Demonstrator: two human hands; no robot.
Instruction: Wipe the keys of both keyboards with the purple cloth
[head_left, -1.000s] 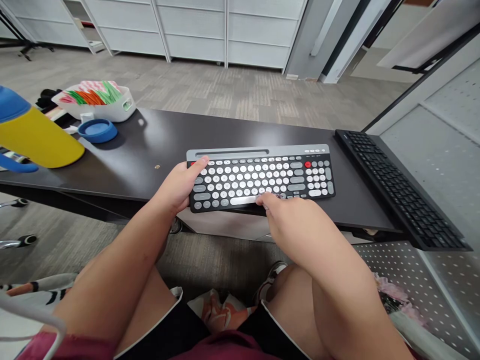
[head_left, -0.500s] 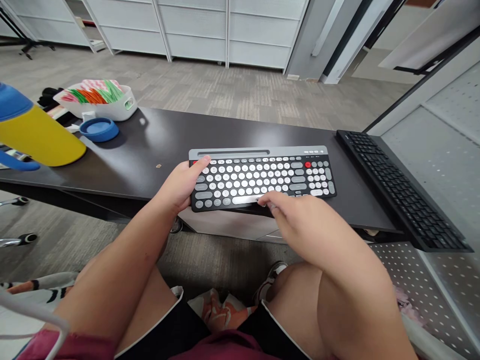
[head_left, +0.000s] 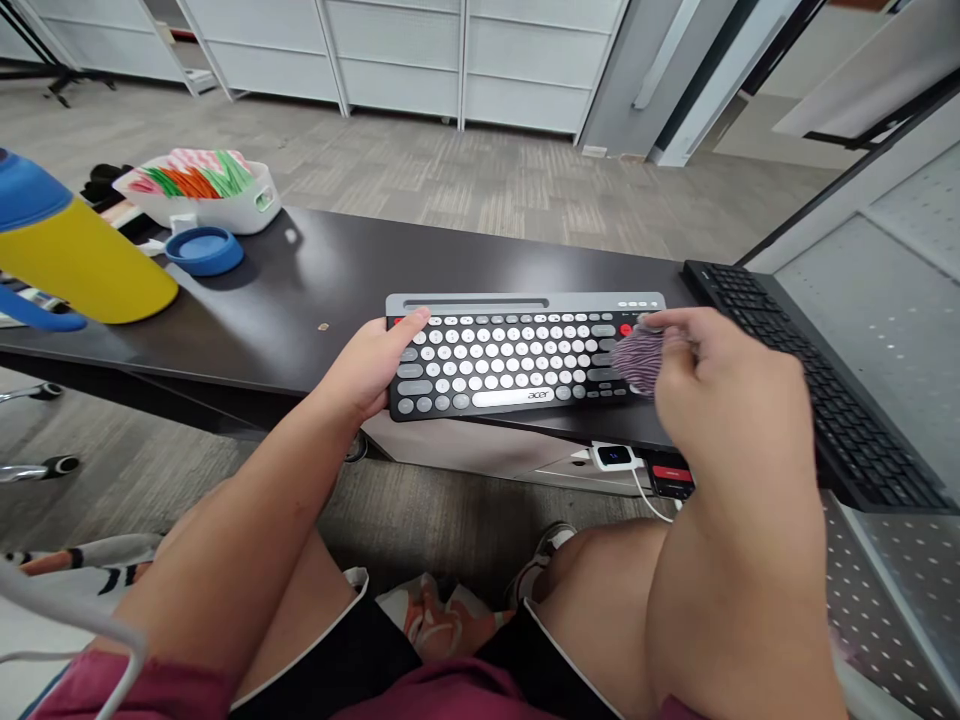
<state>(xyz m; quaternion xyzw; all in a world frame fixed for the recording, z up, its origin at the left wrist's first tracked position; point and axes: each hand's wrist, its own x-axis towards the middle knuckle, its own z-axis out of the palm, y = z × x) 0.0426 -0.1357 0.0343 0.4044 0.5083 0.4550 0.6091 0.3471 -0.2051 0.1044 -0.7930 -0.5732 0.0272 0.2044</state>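
A black and grey keyboard [head_left: 491, 368] with round white keys, some grey and red ones, and "acer" on its space bar, lies at the front edge of the dark desk. My left hand [head_left: 371, 368] grips its left end, thumb on top and the other fingers hidden beneath. A purple-grey ridged cloth [head_left: 637, 358] is pinched in my right hand [head_left: 712, 365]. It hangs against the keyboard's right side and covers part of the number keys. My right fingertips are near the top right corner; some fingers are hidden behind the hand.
A second, black keyboard [head_left: 832, 385] lies at the right beside a grey panel. A yellow and blue bottle [head_left: 82, 255], a blue lid [head_left: 205, 250] and a white basket [head_left: 251, 205] stand at the left. Below the front edge are a watch-like device [head_left: 615, 456] and a white cable [head_left: 643, 497].
My right hand has moved from the space bar to the keyboard's right side, and the purple cloth now shows in it. My left hand keeps its grip. The view has shifted slightly.
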